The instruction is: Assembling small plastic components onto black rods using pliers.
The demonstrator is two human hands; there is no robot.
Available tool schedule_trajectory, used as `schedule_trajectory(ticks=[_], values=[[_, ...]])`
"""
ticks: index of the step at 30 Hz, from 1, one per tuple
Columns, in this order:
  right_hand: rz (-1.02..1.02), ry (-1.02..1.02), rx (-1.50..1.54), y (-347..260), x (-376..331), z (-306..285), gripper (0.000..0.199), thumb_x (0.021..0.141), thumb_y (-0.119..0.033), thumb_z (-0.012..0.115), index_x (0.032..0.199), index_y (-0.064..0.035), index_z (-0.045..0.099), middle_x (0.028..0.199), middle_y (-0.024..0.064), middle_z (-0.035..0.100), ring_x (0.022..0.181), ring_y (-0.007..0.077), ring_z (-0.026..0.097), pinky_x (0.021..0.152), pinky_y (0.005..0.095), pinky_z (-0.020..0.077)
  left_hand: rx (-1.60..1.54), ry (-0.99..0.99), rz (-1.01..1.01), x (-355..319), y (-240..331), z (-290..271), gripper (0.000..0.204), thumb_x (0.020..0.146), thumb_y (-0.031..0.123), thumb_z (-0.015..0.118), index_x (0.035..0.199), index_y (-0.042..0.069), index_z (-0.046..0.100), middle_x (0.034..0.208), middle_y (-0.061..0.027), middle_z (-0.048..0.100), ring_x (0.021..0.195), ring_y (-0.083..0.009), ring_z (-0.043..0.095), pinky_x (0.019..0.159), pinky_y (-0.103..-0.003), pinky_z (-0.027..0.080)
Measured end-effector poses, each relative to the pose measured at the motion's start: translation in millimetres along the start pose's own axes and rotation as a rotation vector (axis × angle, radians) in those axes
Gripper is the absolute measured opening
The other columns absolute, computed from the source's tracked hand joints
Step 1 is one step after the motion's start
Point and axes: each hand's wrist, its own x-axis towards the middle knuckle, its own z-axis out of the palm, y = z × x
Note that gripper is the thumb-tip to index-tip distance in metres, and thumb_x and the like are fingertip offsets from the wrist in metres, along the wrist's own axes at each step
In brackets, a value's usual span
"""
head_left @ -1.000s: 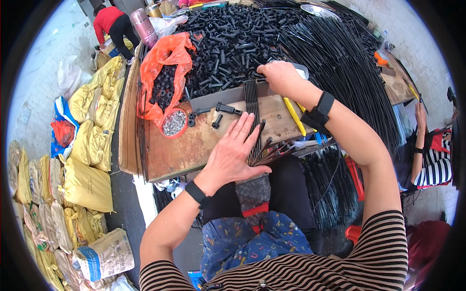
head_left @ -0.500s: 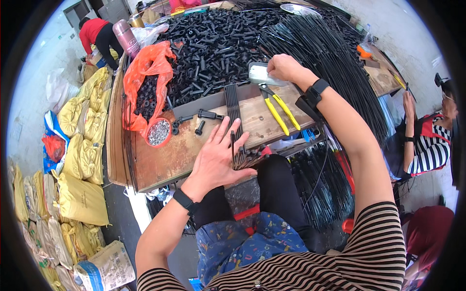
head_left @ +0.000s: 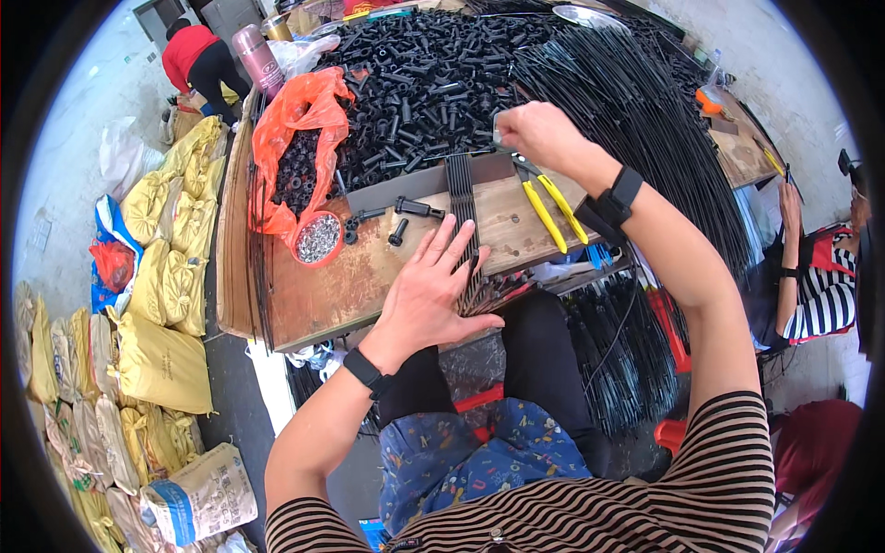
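My left hand lies with fingers spread over a bundle of thin black rods on the wooden bench. My right hand is raised at the edge of the heap of black parts, its fingers closed. A sliver of the small clear container shows at those fingertips; the hand hides the rest. Just below it lie pliers with yellow handles. Left of the rods are several loose black bolt-like parts and a red-rimmed cup of small silvery pieces.
A large heap of black bolt-like parts covers the back of the bench, with long black rods at its right. An orange plastic bag and a pink flask stand left. Yellow sacks line the floor; a co-worker's arm is at right.
The clear container lay broad side up at my right hand; now only its edge shows. My left hand stays on the rods. The whole view has shifted slightly.
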Motion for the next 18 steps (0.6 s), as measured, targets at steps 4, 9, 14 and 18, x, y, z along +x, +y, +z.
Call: schedule_trajectory(ticks=[4,9,14,18], values=[[-0.079,-0.072,-0.127,-17.4,3.4,10.3,0.005,0.075,-0.007,0.062,0.077,-0.0051,0.067,0.07,0.0147,0.065,0.07,0.0328,0.066,0.065,0.0428,0.0522,0.007,0.005,0.011,-0.6,0.2,-0.5,0.085,0.068,0.058,0.075,0.133,0.008,0.05,0.147,-0.0179,0.037,0.14,-0.0369,0.03,0.112,-0.046,0.031],[-0.092,-0.066,-0.156,-17.0,4.3,13.4,0.01,0.072,-0.004,0.062,0.079,-0.0053,0.069,0.069,0.0157,0.066,0.07,0.0328,0.067,0.066,0.0426,0.0531,0.039,-0.01,0.006,-0.8,0.3,-0.6,0.084,0.07,0.06,0.072,0.132,0.008,0.05,0.147,-0.0176,0.037,0.14,-0.0368,0.03,0.112,-0.044,0.031],[-0.081,-0.029,-0.131,-18.1,4.1,15.2,0.011,0.071,-0.003,0.061,0.078,-0.0054,0.069,0.069,0.0163,0.066,0.07,0.0335,0.067,0.067,0.0431,0.0535,0.045,-0.001,0.008,-0.5,0.8,-0.3,0.083,0.07,0.061,0.072,0.13,0.007,0.051,0.146,-0.0175,0.038,0.139,-0.0365,0.031,0.111,-0.044,0.032],[-0.063,-0.055,-0.174,-18.7,4.2,14.9,0.01,0.072,-0.003,0.061,0.077,-0.0057,0.069,0.069,0.0166,0.066,0.069,0.0336,0.067,0.067,0.043,0.0536,0.027,0.005,0.009,0.3,0.8,-1.7,0.081,0.069,0.059,0.074,0.129,0.007,0.053,0.146,-0.0174,0.039,0.139,-0.0364,0.032,0.11,-0.044,0.034]])
